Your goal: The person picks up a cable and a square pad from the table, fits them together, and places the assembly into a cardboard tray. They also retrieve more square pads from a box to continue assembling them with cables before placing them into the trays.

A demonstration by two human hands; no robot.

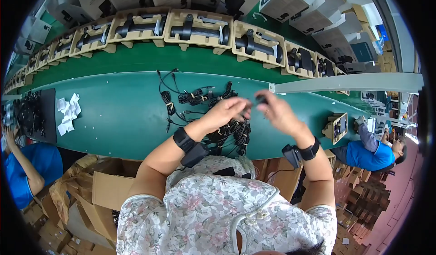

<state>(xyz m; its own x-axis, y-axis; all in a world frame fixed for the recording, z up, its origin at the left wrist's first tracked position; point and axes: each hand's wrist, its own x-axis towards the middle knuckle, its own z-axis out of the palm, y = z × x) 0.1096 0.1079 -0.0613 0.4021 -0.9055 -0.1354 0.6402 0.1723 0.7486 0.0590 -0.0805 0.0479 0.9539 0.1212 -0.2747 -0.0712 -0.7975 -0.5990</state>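
My left hand [230,109] is above a pile of black cables [235,134], its fingers closed round something dark that blur hides. To its right, my right hand [278,112] pinches a small black piece [261,99] between thumb and fingers; its kind does not show. The two hands are a little apart. Left of the pile lie coiled cables [193,96] bound with pale ties. Another tied cable bundle [167,101] rests beside them, with loose plug ends spread on the green table [118,114].
Beyond the table, a row of tan molded trays [200,30] holds black devices; white boxes [281,2] stand behind. A grey metal bar [349,83] crosses at right, near a lone tray [336,128]. White papers [69,113] lie left. Co-workers in blue sit at both sides.
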